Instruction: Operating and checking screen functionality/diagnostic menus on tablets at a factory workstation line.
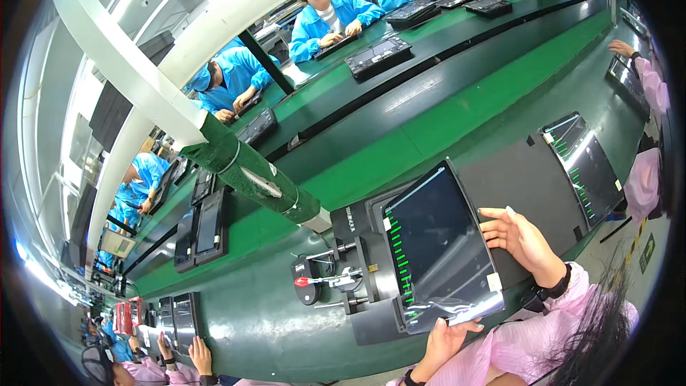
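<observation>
- The left hand (446, 344) had its thumb and fingers closed on the lower edge of a screen panel (439, 243).
- The right hand (527, 241) lay along the panel's right edge, fingers spread and touching it rather than wrapped round.
- Left of the panel, a red-handled clamp (346, 280) stood on a black fixture (351, 223); whether it was engaged could not be told.
- The panel itself sat over the fixture's right part, seemingly tilted; placing it there looked partly done, with letting go not yet reached. Green marks (401, 264) lined its left side, and clear film seemed still on.
- Right of it, a dark board (504, 182) lay bare in part.
- Farthest right, a second panel (587, 168) bore similar green marks, out of either hand; its stage could not be judged.
</observation>
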Available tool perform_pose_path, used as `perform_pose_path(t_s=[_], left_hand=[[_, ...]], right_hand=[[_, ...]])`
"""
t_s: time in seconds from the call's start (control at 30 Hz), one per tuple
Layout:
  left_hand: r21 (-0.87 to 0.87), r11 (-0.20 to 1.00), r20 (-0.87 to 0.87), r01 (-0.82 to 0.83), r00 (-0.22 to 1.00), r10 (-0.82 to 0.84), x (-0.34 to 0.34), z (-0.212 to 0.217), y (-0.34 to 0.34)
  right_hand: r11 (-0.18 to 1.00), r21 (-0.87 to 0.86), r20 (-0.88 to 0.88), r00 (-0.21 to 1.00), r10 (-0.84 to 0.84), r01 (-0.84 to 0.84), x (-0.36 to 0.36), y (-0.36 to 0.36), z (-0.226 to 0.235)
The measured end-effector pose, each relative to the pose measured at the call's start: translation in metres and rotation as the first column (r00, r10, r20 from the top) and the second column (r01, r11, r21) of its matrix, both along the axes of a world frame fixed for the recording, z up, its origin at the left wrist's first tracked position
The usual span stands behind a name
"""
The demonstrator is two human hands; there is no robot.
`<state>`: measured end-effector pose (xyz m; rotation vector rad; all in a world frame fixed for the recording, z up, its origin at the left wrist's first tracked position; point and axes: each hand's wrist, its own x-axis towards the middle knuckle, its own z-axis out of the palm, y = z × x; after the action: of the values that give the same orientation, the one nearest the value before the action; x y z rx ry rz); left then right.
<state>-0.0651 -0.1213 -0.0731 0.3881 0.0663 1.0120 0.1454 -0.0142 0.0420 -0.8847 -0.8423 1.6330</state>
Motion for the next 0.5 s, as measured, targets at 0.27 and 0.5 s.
perform_pose_path(t_s=[0.27,0.5], left_hand=[[0.023,0.997,-0.267,-0.073,0.961,0.076,0.0,0.001,0.01],[0.147,0.866,-0.461,0.479,0.807,-0.368,-0.024,0.046,0.022]], right_hand=[[0.992,0.029,0.203,0.972,0.118,-0.127,-0.008,-0.007,-0.001],[0.941,0.241,0.6,0.799,0.047,-0.237,-0.015,-0.017,0.019]])
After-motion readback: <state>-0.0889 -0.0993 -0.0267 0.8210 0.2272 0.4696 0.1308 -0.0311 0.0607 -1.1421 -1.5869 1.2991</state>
